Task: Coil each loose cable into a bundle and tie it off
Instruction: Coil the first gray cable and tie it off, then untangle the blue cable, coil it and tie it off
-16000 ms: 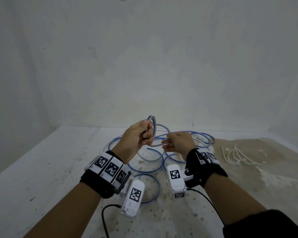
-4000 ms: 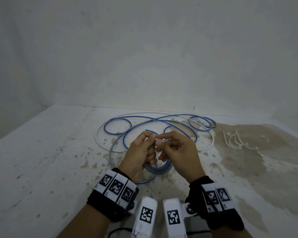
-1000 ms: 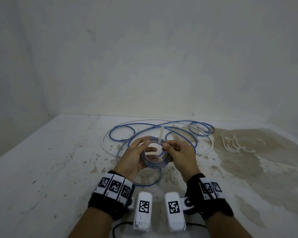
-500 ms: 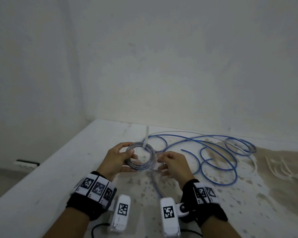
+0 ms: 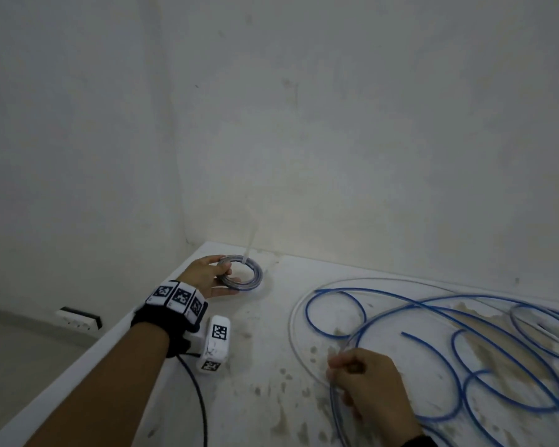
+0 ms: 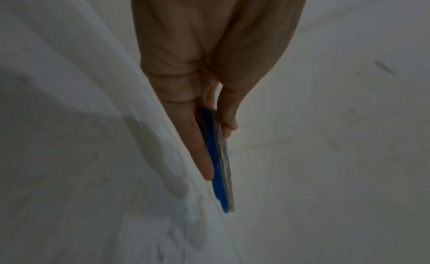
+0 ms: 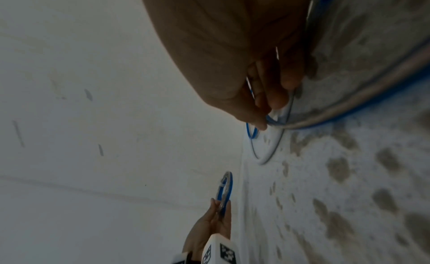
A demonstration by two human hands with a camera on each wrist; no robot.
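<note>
Left hand (image 5: 207, 279) is pinching the tied coil (image 5: 240, 276) between thumb and fingers just over the far left corner of the stained white table (image 5: 255, 375), zip tie tail (image 5: 249, 245) sticking up, while right hand (image 5: 370, 387), fingers curled, is gripping the loose blue cable (image 5: 433, 343) sprawling at right.

Counted in the head view: 1 tied coil (image 5: 240, 273) at centre left, with 1 white tie tail (image 5: 249, 248) standing up from it. Loose blue cable (image 5: 433, 321) sprawls across the right in many loops; the number of separate cables cannot be told. 2 hands: left hand (image 5: 204, 279), right hand (image 5: 367, 387). 1 wall socket (image 5: 78, 318) at far left.
</note>
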